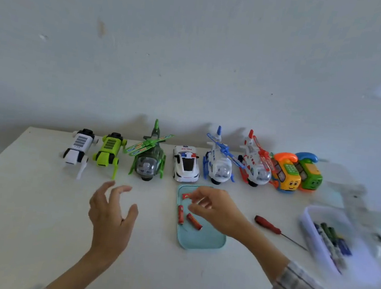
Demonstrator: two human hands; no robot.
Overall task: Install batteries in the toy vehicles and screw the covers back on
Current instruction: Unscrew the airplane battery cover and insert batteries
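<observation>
Several toy vehicles stand in a row along the back of the white table (23, 208): a white robot dog (77, 148), a green robot dog (109, 150), a green helicopter (147, 160), a police car (185, 164), a blue helicopter (218, 166) and a red helicopter (254, 168). A teal tray (202, 240) in front of the police car holds two loose red batteries (180, 214) (194, 221). My right hand (215, 209) hovers over the tray's far end, its curled fingertips pinching a third red battery (185, 195). To the tray's left, my left hand (110, 213) floats above the table with fingers spread, holding nothing.
A red-handled screwdriver (268, 225) lies right of the tray. Further right, a clear plastic box (309, 219) holds several dark batteries. An orange toy phone (286, 176) and a green one (310, 174) end the row on the right. A wall rises behind the table.
</observation>
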